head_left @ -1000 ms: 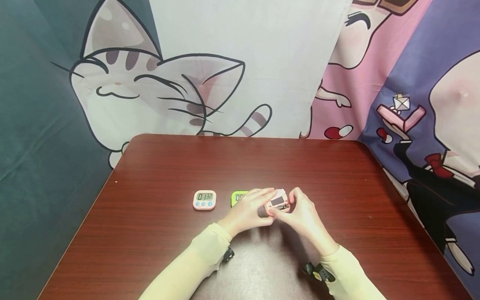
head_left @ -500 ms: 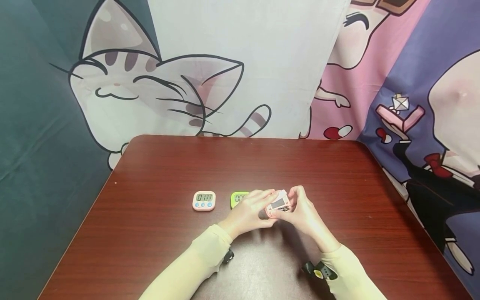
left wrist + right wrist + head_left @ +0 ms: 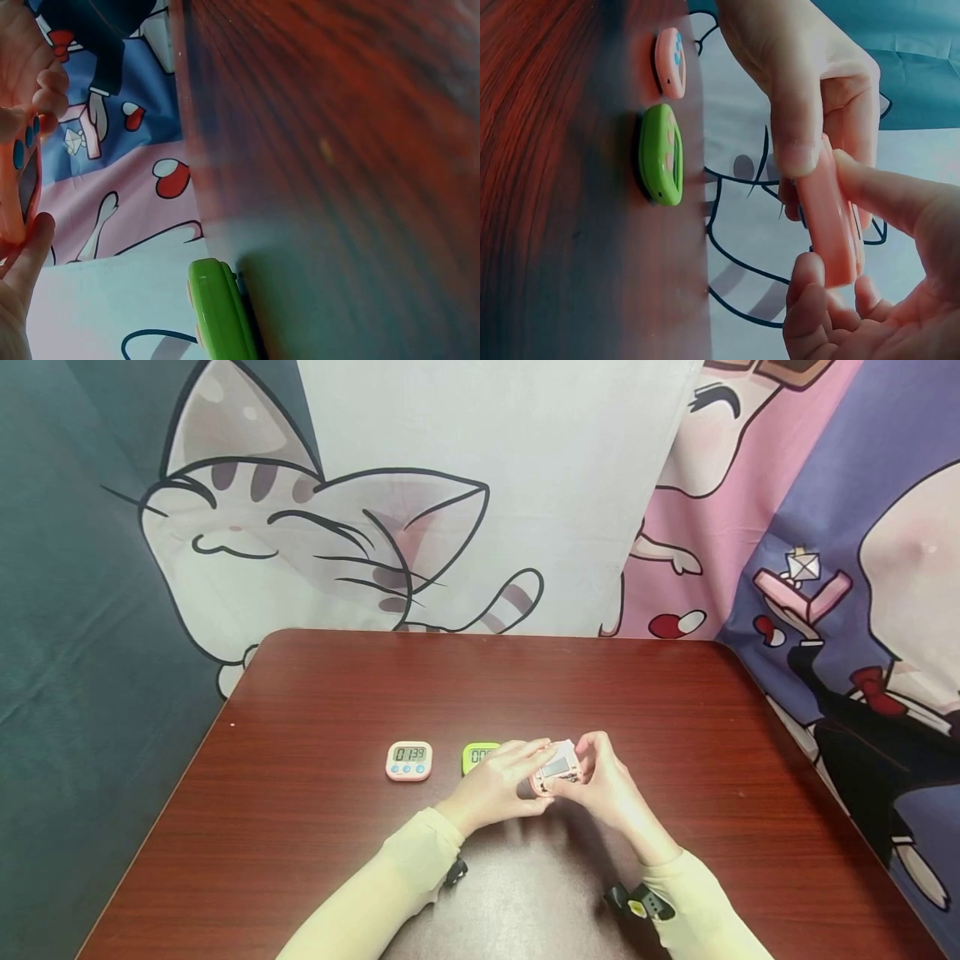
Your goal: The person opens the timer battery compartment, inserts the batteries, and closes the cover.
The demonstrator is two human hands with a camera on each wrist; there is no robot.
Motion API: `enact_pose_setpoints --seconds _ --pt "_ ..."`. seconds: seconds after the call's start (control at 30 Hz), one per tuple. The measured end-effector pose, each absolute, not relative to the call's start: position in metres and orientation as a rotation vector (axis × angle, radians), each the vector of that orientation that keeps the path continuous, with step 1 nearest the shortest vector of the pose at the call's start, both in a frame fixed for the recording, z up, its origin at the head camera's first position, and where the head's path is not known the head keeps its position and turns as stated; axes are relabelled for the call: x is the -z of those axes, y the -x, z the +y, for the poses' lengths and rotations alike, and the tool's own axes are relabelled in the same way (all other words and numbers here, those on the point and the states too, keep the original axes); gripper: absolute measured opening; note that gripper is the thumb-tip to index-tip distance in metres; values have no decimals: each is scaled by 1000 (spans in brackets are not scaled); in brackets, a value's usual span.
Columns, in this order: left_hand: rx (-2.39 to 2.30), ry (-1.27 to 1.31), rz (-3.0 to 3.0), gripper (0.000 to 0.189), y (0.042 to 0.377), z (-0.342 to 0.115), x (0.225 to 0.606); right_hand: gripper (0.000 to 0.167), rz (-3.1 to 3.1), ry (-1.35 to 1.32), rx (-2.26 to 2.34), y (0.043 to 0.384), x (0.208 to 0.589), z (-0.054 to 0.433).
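Observation:
A pink digital timer is held between both hands over the table, its white side with a grey rectangle turned up in the head view. My left hand pinches its left end, thumb below and fingers on top. From the right, my right hand grips it with thumb and curled fingers at the edge. Blue buttons show on its other side in the left wrist view. The right wrist view catches the pink casing edge-on between the hands.
A second pink timer with blue buttons and a lit display lies on the brown table. Next to it is a green timer, partly behind my left hand. Cartoon-printed cloth hangs behind the table.
The held timer has tilted slightly and its grey rectangle looks lighter than a second ago. Both hands stay almost in place. Digits on the pink timer lying on the table have changed.

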State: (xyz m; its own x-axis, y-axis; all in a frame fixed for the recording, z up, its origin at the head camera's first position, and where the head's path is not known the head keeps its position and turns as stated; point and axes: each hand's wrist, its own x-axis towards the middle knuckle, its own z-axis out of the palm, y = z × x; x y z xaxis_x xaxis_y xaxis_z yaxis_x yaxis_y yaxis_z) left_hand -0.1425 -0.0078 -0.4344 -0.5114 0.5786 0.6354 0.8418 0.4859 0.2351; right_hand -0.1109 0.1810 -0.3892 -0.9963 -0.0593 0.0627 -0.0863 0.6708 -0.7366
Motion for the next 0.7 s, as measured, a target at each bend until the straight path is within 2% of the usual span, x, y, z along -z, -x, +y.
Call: enact_pose_setpoints --seconds 0.3,0.57,0.7 --pt "838 1161 -2243 65 145 -8 433 60 -2752 -211 -1166 110 393 182" --pt "850 1153 -2255 63 146 -9 433 33 -2467 -535 -889 116 395 186" --pt "834 1156 -2240 64 145 -9 432 28 -2473 -457 -943 117 395 185"
